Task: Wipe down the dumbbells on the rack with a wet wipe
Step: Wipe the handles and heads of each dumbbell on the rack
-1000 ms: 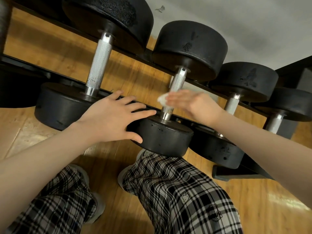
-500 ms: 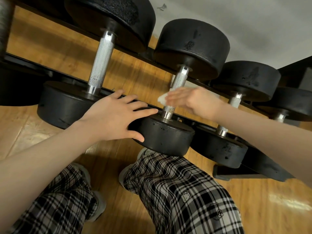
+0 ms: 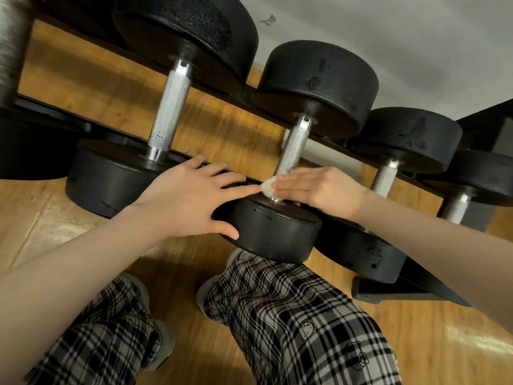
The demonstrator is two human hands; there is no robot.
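Now right hand pinching wipe, dumbbell handle

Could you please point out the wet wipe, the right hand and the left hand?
wet wipe [image 3: 268,187]: head view, its exposed white end.
right hand [image 3: 319,187]: head view, back of hand.
left hand [image 3: 188,200]: head view, back of hand.

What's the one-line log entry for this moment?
left hand: braces dumbbell head | right hand: wet wipe at handle base

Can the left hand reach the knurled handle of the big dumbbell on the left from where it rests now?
Probably yes. The left hand lies flat beside that handle, and nothing stands between them.
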